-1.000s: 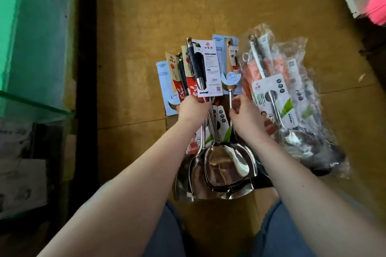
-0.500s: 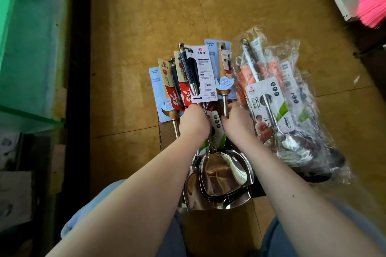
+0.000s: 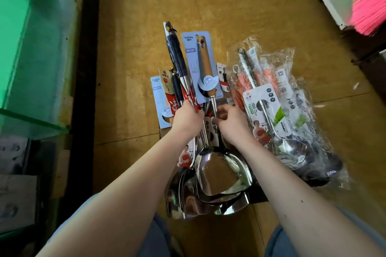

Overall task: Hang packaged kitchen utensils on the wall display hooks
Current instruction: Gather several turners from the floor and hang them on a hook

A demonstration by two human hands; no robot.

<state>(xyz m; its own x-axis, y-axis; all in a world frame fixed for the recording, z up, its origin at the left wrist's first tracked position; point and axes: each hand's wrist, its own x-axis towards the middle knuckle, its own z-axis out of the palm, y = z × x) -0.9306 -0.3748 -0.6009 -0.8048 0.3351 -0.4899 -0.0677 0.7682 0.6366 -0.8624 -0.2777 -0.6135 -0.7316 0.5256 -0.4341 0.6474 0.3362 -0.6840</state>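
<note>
Whereas a moment ago they lay lower over the floor point(image 3: 133, 27) in the utensil pile point(image 3: 167, 92), the dark-handled spatula point(image 3: 175, 52) and wooden-handled spatula point(image 3: 205, 64) now stand raised, shafts gripped by left hand point(image 3: 187, 118) and right hand point(image 3: 230, 124), apparently chosen for hanging.

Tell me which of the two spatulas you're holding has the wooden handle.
The wooden-handled spatula on the pale blue card, its metal shaft gripped by the right hand. The left hand grips the dark-handled spatula instead.
</note>
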